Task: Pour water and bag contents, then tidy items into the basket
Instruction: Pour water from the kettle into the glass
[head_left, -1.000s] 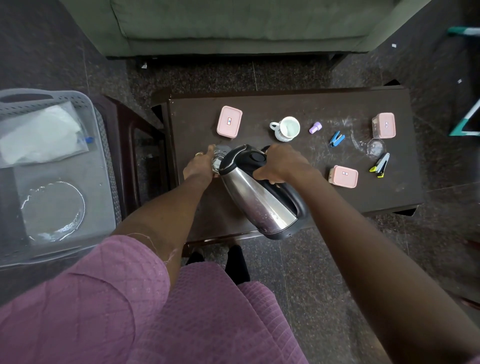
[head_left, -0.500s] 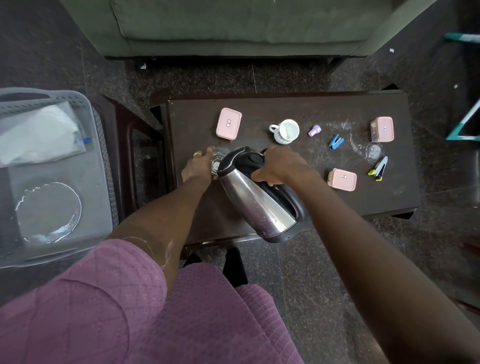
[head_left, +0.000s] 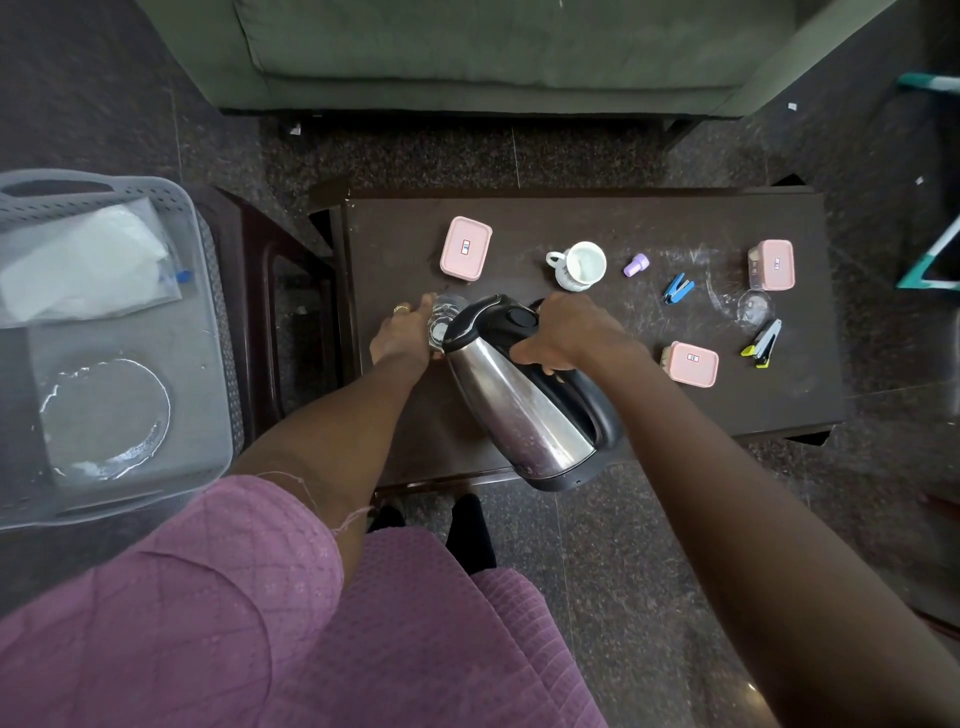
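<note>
My right hand (head_left: 563, 332) grips the black handle of a steel kettle (head_left: 514, 400), which is tilted with its spout over a clear glass (head_left: 445, 317). My left hand (head_left: 402, 335) is wrapped around that glass on the dark wooden table (head_left: 597, 223). A grey plastic basket (head_left: 205, 249) stands to the left on a stool; in it lie a clear bag with white contents (head_left: 83, 265) and a clear plate (head_left: 106, 415).
On the table lie three pink lidded boxes (head_left: 466, 248) (head_left: 773, 264) (head_left: 693, 364), a white mug (head_left: 579, 265), a purple cap (head_left: 636, 265), a blue clip (head_left: 677, 289), a yellow-grey stapler (head_left: 762, 344) and a clear glass piece (head_left: 753, 306). A green sofa (head_left: 493, 47) stands behind.
Both hands, the kettle and the glass hold nearly the same pose; only the view has shifted slightly.
</note>
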